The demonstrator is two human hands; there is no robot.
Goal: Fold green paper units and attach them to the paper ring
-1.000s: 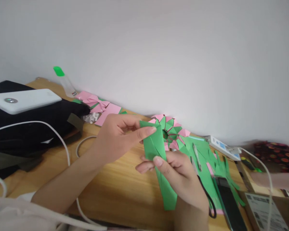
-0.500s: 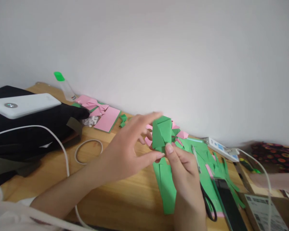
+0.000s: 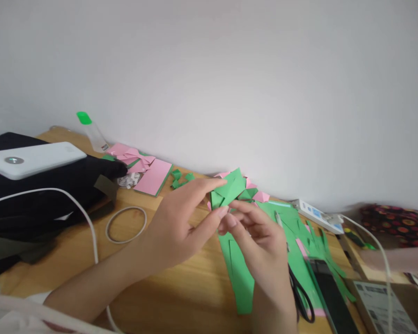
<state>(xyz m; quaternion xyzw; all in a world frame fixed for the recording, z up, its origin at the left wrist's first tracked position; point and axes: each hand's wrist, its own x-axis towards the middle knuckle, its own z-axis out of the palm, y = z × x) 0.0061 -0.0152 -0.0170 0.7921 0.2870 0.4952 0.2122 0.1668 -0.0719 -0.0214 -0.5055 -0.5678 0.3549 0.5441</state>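
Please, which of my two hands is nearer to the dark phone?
Right. Your right hand is to the left of the dark phone, apart from it; your left hand is farther left, holding the folded green paper.

The folded paper [image 3: 234, 186] is green. The bottle cap [image 3: 84, 118] on the far left is green too. The power bank [image 3: 42, 159] is white. The cloth [image 3: 397, 227] on the right is dark with reddish round spots.

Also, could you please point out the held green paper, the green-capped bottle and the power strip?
Held green paper [image 3: 234, 186]: head view, folded face.
Green-capped bottle [image 3: 94, 137]: head view, clear body.
Power strip [image 3: 314, 213]: head view, its middle.
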